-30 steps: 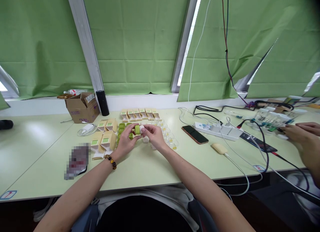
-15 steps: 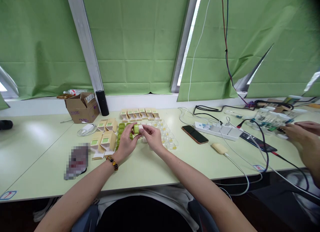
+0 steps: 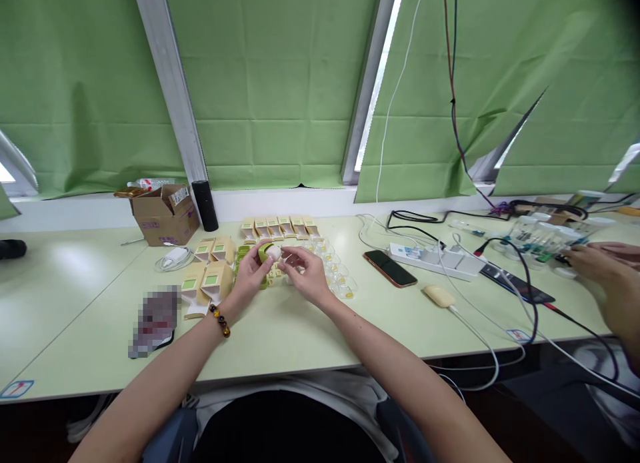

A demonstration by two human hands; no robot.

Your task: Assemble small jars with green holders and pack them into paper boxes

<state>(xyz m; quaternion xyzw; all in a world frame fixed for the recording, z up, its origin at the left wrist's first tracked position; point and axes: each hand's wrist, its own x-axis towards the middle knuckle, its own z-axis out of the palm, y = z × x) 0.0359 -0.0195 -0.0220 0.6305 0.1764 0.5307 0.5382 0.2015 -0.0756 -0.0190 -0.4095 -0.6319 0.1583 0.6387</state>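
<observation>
My left hand is closed around a small green-and-white case, held just above the table. Its rounded white part faces right, toward my other hand. The fingers of my right hand are bent into a pinch beside that white part; what lies between the fingertips is too small to make out. Small green cases stand in rows behind and beside my left hand, partly covered by it. To the right, clear plastic shells with yellow bits inside lie in rows, partly behind my right hand.
Small cardboard boxes stand at left, and several more boxes line the back. Farther right lie a phone, a power strip and loose cables. Another person's hands are by clear jars at far right.
The green-and-white case has been turned, so its white part now faces up and right. My right fingers have drawn slightly back from it. My left wrist has shifted a little left.
</observation>
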